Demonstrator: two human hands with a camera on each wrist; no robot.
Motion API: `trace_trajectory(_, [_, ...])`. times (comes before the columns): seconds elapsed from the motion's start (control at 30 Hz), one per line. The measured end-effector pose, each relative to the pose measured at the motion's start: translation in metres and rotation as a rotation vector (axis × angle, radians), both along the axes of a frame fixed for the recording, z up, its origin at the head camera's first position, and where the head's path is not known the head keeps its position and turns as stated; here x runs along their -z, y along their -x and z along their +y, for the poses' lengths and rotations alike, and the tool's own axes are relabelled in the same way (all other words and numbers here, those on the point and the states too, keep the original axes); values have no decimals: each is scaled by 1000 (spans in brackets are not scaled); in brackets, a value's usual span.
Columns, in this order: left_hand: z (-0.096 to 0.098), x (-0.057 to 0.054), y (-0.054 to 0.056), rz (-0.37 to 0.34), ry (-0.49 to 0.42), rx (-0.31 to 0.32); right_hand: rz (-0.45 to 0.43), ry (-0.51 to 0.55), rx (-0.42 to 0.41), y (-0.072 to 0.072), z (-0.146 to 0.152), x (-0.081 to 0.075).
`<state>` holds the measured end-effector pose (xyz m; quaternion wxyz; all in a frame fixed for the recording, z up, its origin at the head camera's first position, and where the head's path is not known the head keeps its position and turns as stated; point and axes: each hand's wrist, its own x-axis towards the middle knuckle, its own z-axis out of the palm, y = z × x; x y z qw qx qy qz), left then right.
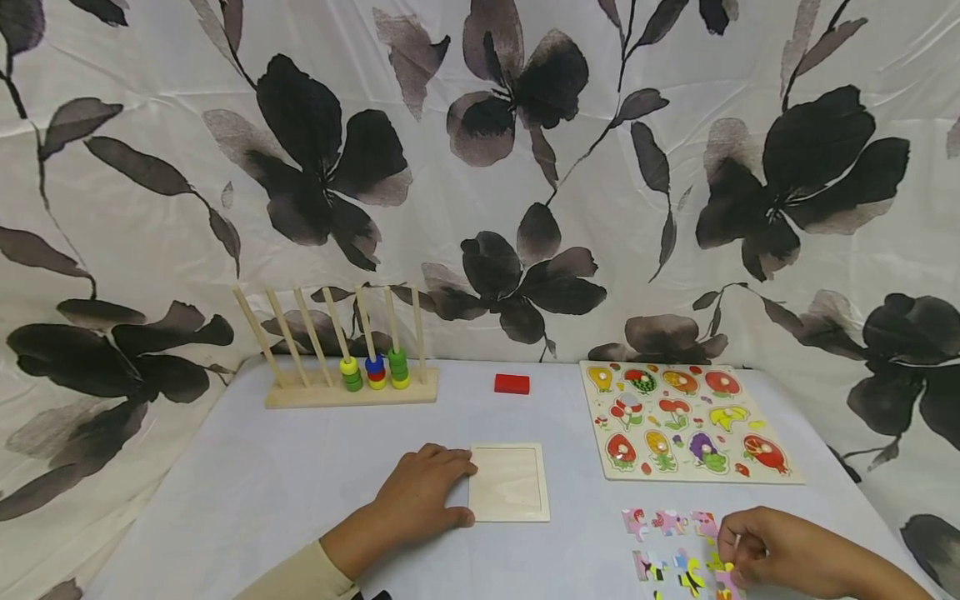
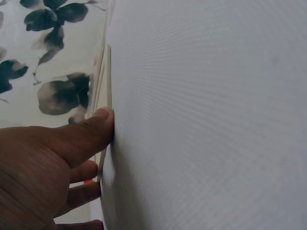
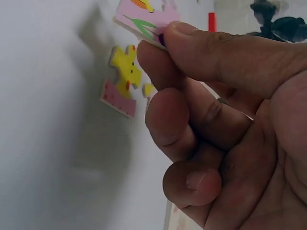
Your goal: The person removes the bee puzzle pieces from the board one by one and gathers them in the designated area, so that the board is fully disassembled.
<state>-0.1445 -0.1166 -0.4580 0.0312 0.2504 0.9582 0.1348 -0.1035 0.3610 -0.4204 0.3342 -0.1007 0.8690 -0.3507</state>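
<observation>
A shallow square wooden puzzle tray (image 1: 508, 483) lies flat on the white table. My left hand (image 1: 423, 493) rests at its left side, fingertips at the upper left edge and thumb (image 2: 98, 127) by the lower corner. Between thumb and index finger, my right hand (image 1: 780, 550) pinches a pink jigsaw piece (image 3: 144, 21) with a green leaf printed on it. Below that piece in the right wrist view is a yellow and pink jigsaw piece (image 3: 125, 76). Several other jigsaw pieces (image 1: 669, 522) lie in loose rows left of the right hand.
At the back left stands a wooden peg stand (image 1: 352, 398) with coloured rings on some pegs. A red block (image 1: 512, 384) lies at the back middle. On the right is a fruit puzzle board (image 1: 690, 425), and floral cloth (image 1: 495, 192) hangs behind the table.
</observation>
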Motion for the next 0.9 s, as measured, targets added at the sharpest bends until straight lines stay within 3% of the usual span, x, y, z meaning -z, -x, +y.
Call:
trace_trajectory(0.2, [0, 1, 1, 5, 6, -5, -87, 48, 67, -12, 3, 7])
trace_trajectory(0.47, [-1, 2, 0, 9, 0, -5, -57, 13, 66, -14, 2, 16])
trace_trajectory(0.63, [-2, 3, 0, 1, -2, -6, -21, -105, 117, -17, -5, 20])
trace_trajectory(0.77, [-3, 3, 1, 1, 5, -7, 28, -274, 143, -18, -14, 22])
trace_trajectory(0.9, [-5, 2, 0, 1, 7, -7, 98, -429, 105, -17, -18, 23])
